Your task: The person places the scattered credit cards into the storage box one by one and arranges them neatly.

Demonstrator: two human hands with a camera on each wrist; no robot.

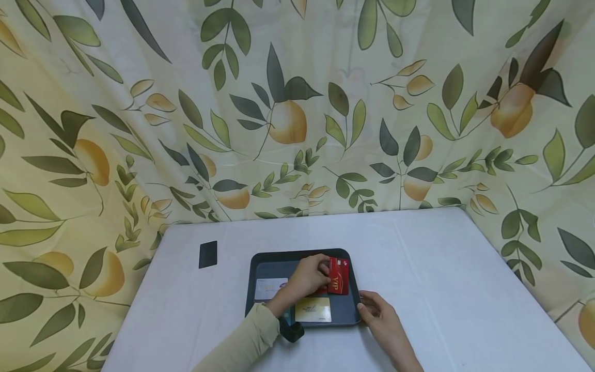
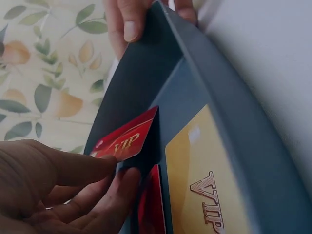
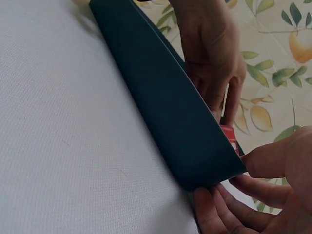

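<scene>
A dark blue-grey tray (image 1: 345, 311) with raised sides stands on the white table. My left hand (image 1: 307, 275) reaches over it and pinches a red VIP card (image 1: 341, 276) between thumb and fingers at the tray's right side. In the left wrist view that card is tilted, and a second red card (image 2: 153, 207) is partly hidden below the fingers. A gold VIP card (image 1: 313, 310) lies near the front wall. On the tray's left is a whitish card (image 1: 268, 288), partly covered by the left arm. My right hand (image 3: 273, 187) grips the tray's front right corner, thumb at the rim, fingers underneath.
A black rectangular card-like piece (image 1: 208, 254) lies on the table, left of the tray. Behind and beside the white tabletop (image 1: 418, 263) hangs a leaf-and-fruit patterned curtain (image 1: 297, 155). A black band with a device (image 1: 291, 330) sits on the left wrist.
</scene>
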